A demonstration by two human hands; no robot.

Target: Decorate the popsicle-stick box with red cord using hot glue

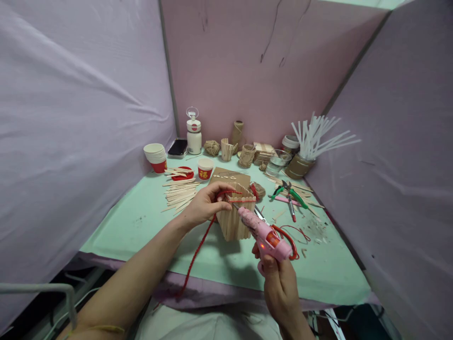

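Observation:
A box of upright wooden sticks [234,224] stands near the middle of the table, with a red strand along its upper edge. My left hand [208,202] is closed on the red cord [200,245] at the box's upper left corner; the cord's tail hangs down over the table's front edge. In my right hand [279,278] is a pink glue gun [264,231], gripped by its handle, with a small orange light glowing. Its nozzle points up and left at the box's rim, close to my left fingertips. Whether the nozzle touches the box is unclear.
Loose sticks [181,194] and paper cups [155,157] lie left. Green-handled pliers [290,192], scissors [260,213] and red cord loops are right. Behind stand a white bottle [194,138], twine balls [212,148], a water bowl [278,164] and a holder of white sticks [300,166].

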